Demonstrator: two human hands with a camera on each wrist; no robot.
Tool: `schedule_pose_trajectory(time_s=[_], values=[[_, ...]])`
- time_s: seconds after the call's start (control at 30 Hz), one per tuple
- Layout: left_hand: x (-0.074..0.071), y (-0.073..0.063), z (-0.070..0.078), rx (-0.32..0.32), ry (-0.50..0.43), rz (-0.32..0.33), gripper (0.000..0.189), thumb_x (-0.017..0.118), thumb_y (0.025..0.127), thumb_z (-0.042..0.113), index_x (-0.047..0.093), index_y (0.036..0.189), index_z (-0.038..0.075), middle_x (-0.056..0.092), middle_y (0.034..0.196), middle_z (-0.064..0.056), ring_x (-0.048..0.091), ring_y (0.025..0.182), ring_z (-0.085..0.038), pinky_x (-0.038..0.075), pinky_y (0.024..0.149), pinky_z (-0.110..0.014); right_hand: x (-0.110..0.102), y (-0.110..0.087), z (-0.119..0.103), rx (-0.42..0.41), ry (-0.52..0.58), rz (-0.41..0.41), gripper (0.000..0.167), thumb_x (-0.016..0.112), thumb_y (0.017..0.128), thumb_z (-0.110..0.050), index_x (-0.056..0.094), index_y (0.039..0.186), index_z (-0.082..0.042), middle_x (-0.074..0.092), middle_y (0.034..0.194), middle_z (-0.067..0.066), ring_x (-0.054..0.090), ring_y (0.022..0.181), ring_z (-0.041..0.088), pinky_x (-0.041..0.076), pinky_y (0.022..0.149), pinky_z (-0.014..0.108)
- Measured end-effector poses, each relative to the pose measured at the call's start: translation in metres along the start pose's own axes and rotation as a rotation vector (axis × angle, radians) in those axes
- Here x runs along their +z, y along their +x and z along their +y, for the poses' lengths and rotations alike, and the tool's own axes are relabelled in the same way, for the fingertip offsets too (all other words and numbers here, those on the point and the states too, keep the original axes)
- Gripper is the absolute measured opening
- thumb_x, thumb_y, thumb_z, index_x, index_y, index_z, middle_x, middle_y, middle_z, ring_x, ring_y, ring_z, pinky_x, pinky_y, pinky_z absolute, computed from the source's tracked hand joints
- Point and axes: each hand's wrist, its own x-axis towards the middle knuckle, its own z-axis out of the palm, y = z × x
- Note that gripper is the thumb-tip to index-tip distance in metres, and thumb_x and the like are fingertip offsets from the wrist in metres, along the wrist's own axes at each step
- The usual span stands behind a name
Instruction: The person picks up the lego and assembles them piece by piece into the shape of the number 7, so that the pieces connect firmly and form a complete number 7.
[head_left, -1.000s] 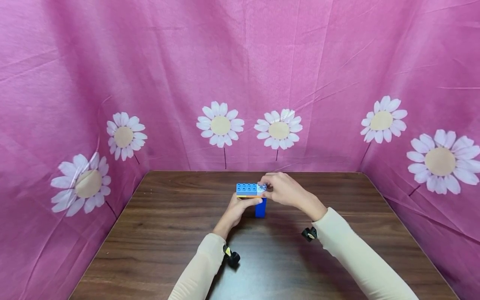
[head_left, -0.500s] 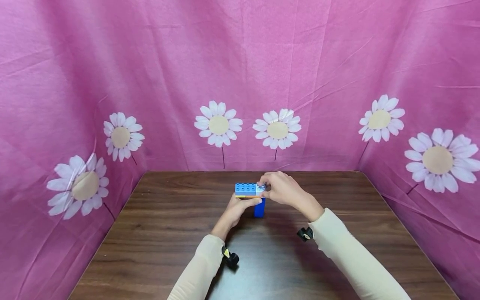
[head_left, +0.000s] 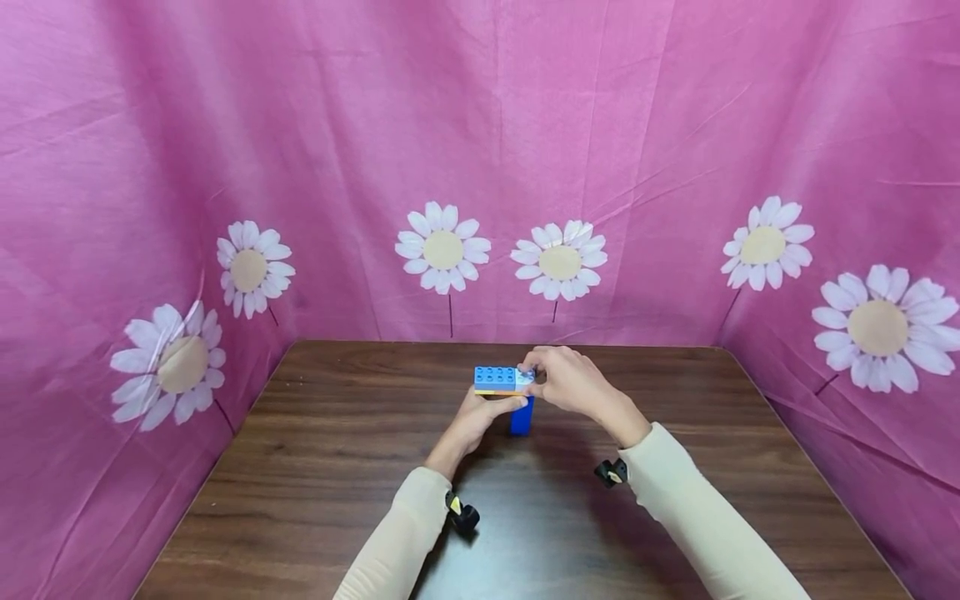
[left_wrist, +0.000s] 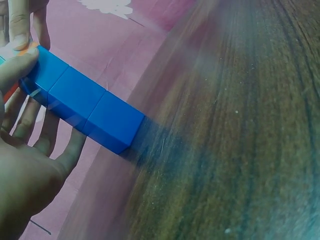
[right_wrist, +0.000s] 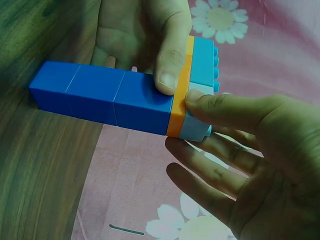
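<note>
Plainly, the brick tower (head_left: 517, 398) stood near the middle of the worktop (head_left: 315, 467), a column of three dark blue blocks (right_wrist: 100, 97) with an orange plate (right_wrist: 181, 85) across its top and a lighter blue brick (head_left: 495, 377) and a pale blue brick (right_wrist: 196, 127) studded onto that plate. The left hand (head_left: 471, 421) had its thumb curled over the joint between column and plate, with its fingers behind the column, so its grip was holding the tower. The right hand (head_left: 572, 382) pinched the pale brick at the end of the plate, thumb on one face and fingers under the other; its grip was narrow and closed on that brick. By the look of it the tower was light, hollow plastic, stiff and smooth-sided, so it would slide in a loose hold and tip readily, being tall on a small foot with a wide top. The press-fit joints seemed its weak spots: a twist or sideways pull could snap pieces apart. The best hold appeared to be low on the column or square across the plate joint, squeezing flat faces and pushing straight down along the studs.
</note>
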Motion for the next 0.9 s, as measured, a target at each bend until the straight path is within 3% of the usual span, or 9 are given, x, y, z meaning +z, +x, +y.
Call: schedule_pose_trajectory(time_s=[0.3,0.4,0.5,0.6,0.7,0.9], values=[[0.000,0.001,-0.001,0.031,0.023,0.007,0.047,0.085,0.088,0.010,0.071,0.132,0.001,0.078,0.123,-0.010,0.071,0.104,-0.012,0.055,0.098,-0.026,0.002,-0.002,0.004,-0.035,0.011,-0.016,0.033,0.090,0.087,-0.016,0.076,0.116,-0.009,0.079,0.111,0.007,0.070,0.089,0.022,0.063,0.077,0.038],[0.000,0.000,0.000,0.026,0.032,0.008,0.047,0.085,0.087,0.009,0.071,0.131,0.002,0.078,0.123,-0.010,0.071,0.105,-0.012,0.055,0.099,-0.027,0.006,-0.005,0.012,-0.030,0.125,-0.067,0.050,0.087,0.088,-0.012,0.068,0.134,-0.004,0.074,0.126,0.013,0.071,0.098,0.025,0.063,0.085,0.041],[0.001,0.000,0.000,0.020,0.049,0.017,0.046,0.085,0.087,0.010,0.072,0.131,0.002,0.078,0.124,-0.011,0.070,0.107,-0.013,0.053,0.104,-0.031,0.019,-0.012,0.024,0.007,0.244,-0.110,0.074,0.086,0.089,-0.011,0.050,0.153,0.000,0.061,0.147,0.022,0.071,0.112,0.029,0.061,0.098,0.048],[0.001,0.000,-0.001,0.018,0.074,0.038,0.045,0.086,0.088,0.013,0.073,0.129,0.002,0.078,0.124,-0.011,0.070,0.110,-0.013,0.051,0.110,-0.037,0.039,-0.017,0.038,0.067,0.345,-0.106,0.085,0.086,0.090,-0.014,0.040,0.160,-0.001,0.055,0.153,0.025,0.070,0.118,0.034,0.059,0.101,0.053],[0.002,0.000,-0.001,-0.003,0.076,0.057,0.045,0.087,0.087,0.014,0.073,0.129,0.003,0.078,0.124,-0.011,0.070,0.112,-0.014,0.049,0.113,-0.041,0.061,-0.021,0.048,0.116,0.436,-0.081,0.078,0.084,0.093,-0.019,0.043,0.156,0.000,0.063,0.143,0.023,0.070,0.117,0.035,0.060,0.098,0.052],[0.003,-0.002,-0.003,-0.019,0.048,0.070,0.044,0.087,0.089,0.017,0.073,0.128,0.004,0.079,0.121,-0.008,0.070,0.110,-0.012,0.052,0.110,-0.036,0.092,-0.028,0.049,0.193,0.585,-0.005,0.045,0.079,0.098,-0.021,0.062,0.136,-0.002,0.073,0.128,0.016,0.072,0.116,0.031,0.061,0.100,0.048]])
